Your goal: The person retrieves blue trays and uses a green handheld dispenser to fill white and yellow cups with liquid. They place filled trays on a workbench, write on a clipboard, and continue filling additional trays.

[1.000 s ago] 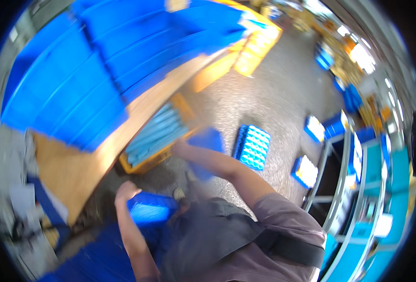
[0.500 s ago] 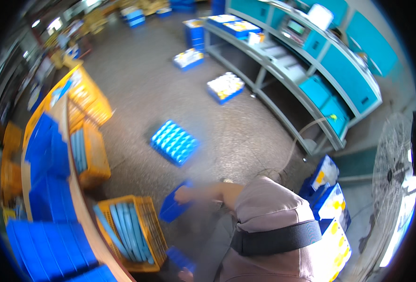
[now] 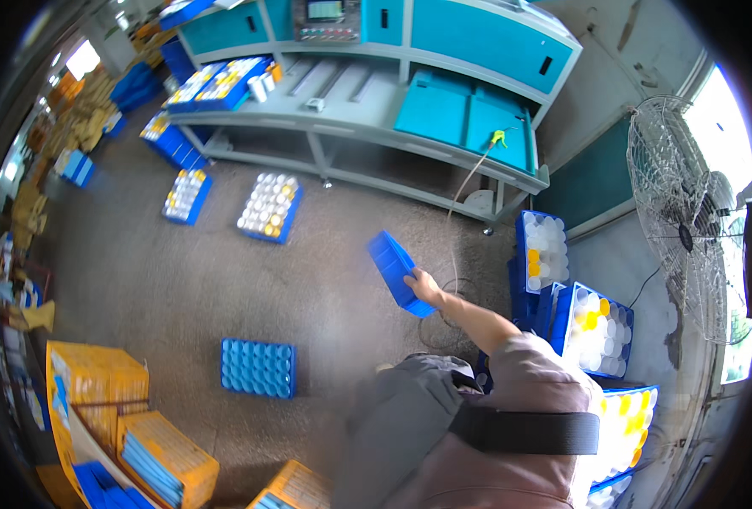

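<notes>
Head view, hands: your right hand point(image 3: 425, 287) is stretched out ahead of you, fingers closed over the lower rim of a blue tray point(image 3: 397, 271). Your left hand is not in the picture; I cannot tell what it is doing.

Head view, tray position: you hold the blue tray in the air above the floor point(image 3: 223, 280), clear of it, in front of the grey workbench point(image 3: 367, 127) and just left of the stacked blue crates point(image 3: 563, 297) full of white and yellow cups.

Head view, orientation: the tray's long axis runs from upper left to lower right in the picture, the far end toward the workbench, the near end at your palm. It is tipped on edge, so the open face looks up and to the left, away from you.

Head view, grip note: one hand at one end of a long tray seems a weak hold; the free end can swing. Judgement only: level it before you set it anywhere, and bring the other hand to the far rim if it is free.

Head view, hazards: a thin cable point(image 3: 465, 182) hangs from the workbench close behind the tray; keep the far corner off it. The floor fan point(image 3: 690, 220) stands well to your right.

Head view, surroundings: a blue cell tray point(image 3: 258, 367) lies flat on the floor to your left, two filled trays point(image 3: 268, 206) beyond it, yellow crates point(image 3: 168, 462) at lower left.
</notes>
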`<state>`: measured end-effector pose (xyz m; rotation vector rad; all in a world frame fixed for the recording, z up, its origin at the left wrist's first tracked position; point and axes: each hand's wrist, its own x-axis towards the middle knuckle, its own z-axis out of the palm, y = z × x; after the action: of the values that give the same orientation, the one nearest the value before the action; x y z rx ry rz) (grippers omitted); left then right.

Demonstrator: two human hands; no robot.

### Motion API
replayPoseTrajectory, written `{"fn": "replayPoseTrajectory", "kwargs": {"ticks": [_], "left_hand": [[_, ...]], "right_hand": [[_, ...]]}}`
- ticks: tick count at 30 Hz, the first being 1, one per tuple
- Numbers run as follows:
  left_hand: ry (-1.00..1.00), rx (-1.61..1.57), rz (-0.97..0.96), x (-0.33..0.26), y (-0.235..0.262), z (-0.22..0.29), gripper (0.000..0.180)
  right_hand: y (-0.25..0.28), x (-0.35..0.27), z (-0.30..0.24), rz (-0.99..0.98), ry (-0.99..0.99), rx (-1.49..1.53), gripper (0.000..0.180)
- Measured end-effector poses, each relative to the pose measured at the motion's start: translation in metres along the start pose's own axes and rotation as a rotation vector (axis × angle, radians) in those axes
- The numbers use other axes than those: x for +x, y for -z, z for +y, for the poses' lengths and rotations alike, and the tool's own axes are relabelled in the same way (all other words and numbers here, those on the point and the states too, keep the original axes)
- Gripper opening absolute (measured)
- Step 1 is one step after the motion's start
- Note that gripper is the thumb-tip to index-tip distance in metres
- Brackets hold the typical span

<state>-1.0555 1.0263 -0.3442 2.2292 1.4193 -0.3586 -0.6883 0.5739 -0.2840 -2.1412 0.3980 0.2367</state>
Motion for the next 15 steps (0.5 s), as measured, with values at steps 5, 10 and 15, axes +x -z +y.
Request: {"fn": "replayPoseTrajectory", "kwargs": {"ticks": [5,10,15], "left_hand": [[-0.036,0.077,-0.010,0.058,-0.015,0.093,0.028],[-0.263,0.067,0.099,0.154,-0.017,0.253,0.026],[-0.782,0.029,0.006,0.185,0.012,0.539,0.021]], "right_hand": [[0.027,0.005,-0.011,0.150,0.110,0.665,0.028],[0.086,0.087,-0.059,-0.016,0.025,0.382,0.027],[0.150,0.185,-0.086,0.166,0.111,-0.177,0.028]]}}
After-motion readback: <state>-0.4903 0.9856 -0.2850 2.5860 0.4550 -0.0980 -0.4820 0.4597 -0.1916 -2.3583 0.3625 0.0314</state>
